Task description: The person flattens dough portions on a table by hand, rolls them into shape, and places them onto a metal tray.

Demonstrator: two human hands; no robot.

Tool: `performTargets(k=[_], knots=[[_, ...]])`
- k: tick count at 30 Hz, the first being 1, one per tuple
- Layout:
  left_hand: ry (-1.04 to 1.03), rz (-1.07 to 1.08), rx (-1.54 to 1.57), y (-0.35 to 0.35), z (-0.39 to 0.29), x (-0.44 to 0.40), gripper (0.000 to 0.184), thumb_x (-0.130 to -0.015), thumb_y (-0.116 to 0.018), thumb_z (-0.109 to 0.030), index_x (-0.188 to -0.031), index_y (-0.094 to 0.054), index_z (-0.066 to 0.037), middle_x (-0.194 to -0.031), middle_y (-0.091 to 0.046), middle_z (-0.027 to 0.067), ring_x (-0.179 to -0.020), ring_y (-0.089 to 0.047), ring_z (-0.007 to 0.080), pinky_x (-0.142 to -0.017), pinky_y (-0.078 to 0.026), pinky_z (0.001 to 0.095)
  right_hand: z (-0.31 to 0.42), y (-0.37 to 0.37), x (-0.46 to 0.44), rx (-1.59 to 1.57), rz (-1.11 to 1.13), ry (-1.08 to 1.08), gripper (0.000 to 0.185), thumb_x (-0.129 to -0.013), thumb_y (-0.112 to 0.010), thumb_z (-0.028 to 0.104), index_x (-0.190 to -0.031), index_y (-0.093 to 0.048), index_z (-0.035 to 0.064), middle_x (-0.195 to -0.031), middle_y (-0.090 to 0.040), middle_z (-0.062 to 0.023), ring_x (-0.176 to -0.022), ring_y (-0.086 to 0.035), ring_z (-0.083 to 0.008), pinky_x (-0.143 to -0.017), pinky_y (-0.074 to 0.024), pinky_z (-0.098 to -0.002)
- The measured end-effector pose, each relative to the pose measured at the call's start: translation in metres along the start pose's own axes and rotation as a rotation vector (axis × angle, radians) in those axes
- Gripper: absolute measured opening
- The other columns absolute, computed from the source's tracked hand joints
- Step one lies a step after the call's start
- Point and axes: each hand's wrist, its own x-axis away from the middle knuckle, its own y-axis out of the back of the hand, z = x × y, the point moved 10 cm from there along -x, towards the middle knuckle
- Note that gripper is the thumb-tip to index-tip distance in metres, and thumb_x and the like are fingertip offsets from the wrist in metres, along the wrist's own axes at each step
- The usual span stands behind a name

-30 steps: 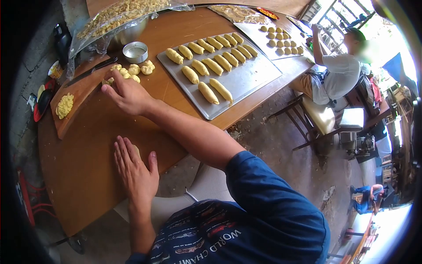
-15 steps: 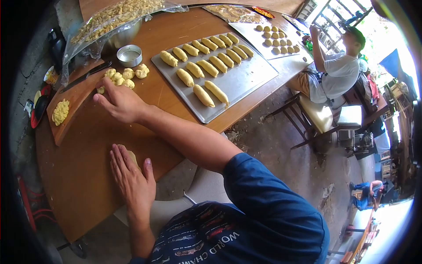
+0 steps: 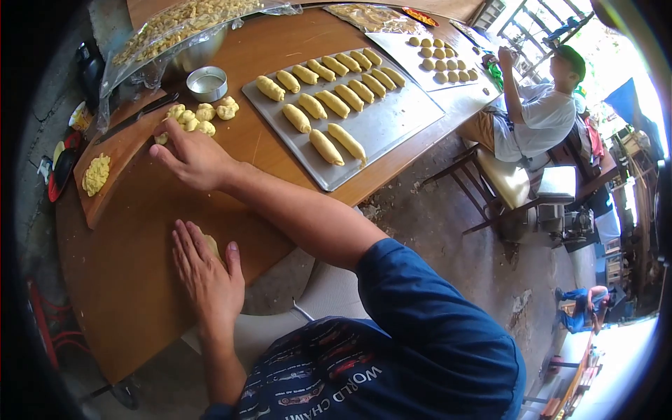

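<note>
Barely changing since the earlier frame, both hands are keeping nearly the same posts. Nearest, the left hand (image 3: 209, 283) is lying flat and open over a dough piece (image 3: 212, 245), whose pale edge is showing beside the thumb; the palm seems to be steadying it against the table (image 3: 133, 273). Farther in, the right hand (image 3: 199, 159) is hovering half curled by the dough lumps (image 3: 205, 128), and I cannot tell whether its fingers are gripping one. Those lumps are sitting within easy reach, likely for that reason. Bare wood is stretching left of the left hand, while the near table edge is running close by its wrist. On the left, the cutting board (image 3: 130, 143) is bearing yellow mash (image 3: 96, 175); on the right, rolls (image 3: 325, 148) are lining the tray (image 3: 395, 126), leaving metal bare along its right side. Farthest, dough balls (image 3: 440, 65) are resting near a co-worker (image 3: 539, 119).
</note>
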Motion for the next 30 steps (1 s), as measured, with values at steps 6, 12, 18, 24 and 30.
performTargets(k=[6,12,18,24,30], knots=[[0.007,-0.02,-0.029,-0.004,0.0,0.0,0.083,-0.119,-0.048,-0.047,-0.174,-0.026,0.011,-0.184,-0.022,0.0313,-0.172,-0.022,0.0438,-0.142,-0.017,0.0524,-0.001,0.005,0.0,0.003,-0.007,-0.026,0.046,-0.116,-0.058,0.043,-0.13,-0.05,-0.0008,-0.091,-0.074,-0.0286,-0.092,-0.073,-0.0518,-0.084,-0.0552,-0.0608],[0.001,-0.024,0.01,-0.005,-0.003,0.002,0.083,-0.119,-0.047,-0.047,-0.174,-0.026,0.012,-0.184,-0.021,0.032,-0.172,-0.022,0.0438,-0.142,-0.016,0.0528,-0.002,0.006,0.001,0.002,0.001,-0.048,0.048,-0.117,-0.057,0.044,-0.128,-0.049,-0.0016,-0.093,-0.074,-0.0299,-0.093,-0.072,-0.0523,-0.085,-0.0553,-0.0602],[0.006,0.013,0.032,-0.002,-0.005,0.0,0.084,-0.119,-0.048,-0.046,-0.175,-0.023,0.012,-0.185,-0.021,0.0314,-0.173,-0.021,0.0439,-0.142,-0.015,0.0531,-0.002,0.004,0.0,0.01,-0.015,-0.023,0.047,-0.117,-0.057,0.044,-0.127,-0.049,-0.0014,-0.091,-0.074,-0.0296,-0.091,-0.072,-0.0525,-0.084,-0.0555,-0.0604],[-0.08,0.03,0.091,0.004,-0.031,0.027,0.085,-0.118,-0.052,-0.043,-0.176,-0.02,0.011,-0.185,-0.019,0.031,-0.173,-0.018,0.045,-0.142,-0.013,0.0539,0.0,0.003,0.0,-0.01,-0.018,-0.003,0.046,-0.116,-0.058,0.043,-0.129,-0.049,-0.0011,-0.09,-0.074,-0.0294,-0.091,-0.072,-0.0526,-0.084,-0.0559,-0.0607],[-0.111,-0.025,0.125,0.004,-0.031,0.024,0.085,-0.115,-0.057,-0.041,-0.174,-0.026,0.012,-0.183,-0.024,0.0334,-0.171,-0.023,0.0482,-0.14,-0.019,0.0565,-0.014,-0.001,0.002,0.038,0.006,-0.086,0.052,-0.116,-0.06,0.046,-0.143,-0.054,0.0022,-0.109,-0.079,-0.0279,-0.105,-0.077,-0.0473,-0.094,-0.0588,-0.0544]])
